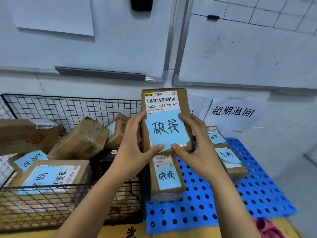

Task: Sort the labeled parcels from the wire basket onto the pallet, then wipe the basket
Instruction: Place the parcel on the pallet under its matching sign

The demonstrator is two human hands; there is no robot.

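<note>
A brown cardboard parcel (184, 103) with a barcode label and a blue handwritten note is held upright in mid-air, above the boundary between basket and pallet. My left hand (132, 143) grips its left edge, thumb on the note's lower edge. My right hand (195, 143) grips its right edge the same way. The black wire basket (72, 107) at the left holds several more brown parcels (80, 140), some with blue notes. On the blue perforated pallet (257, 191) at the right lies a parcel (167, 177) with the same note, and further right two stacked parcels (229, 160) with a different note.
A white paper sign (233, 112) with black characters hangs on the wall behind the pallet. Whiteboards cover the wall above. A pink cloth (269, 229) lies at the pallet's near right corner. Yellow flooring with black characters shows at the bottom edge.
</note>
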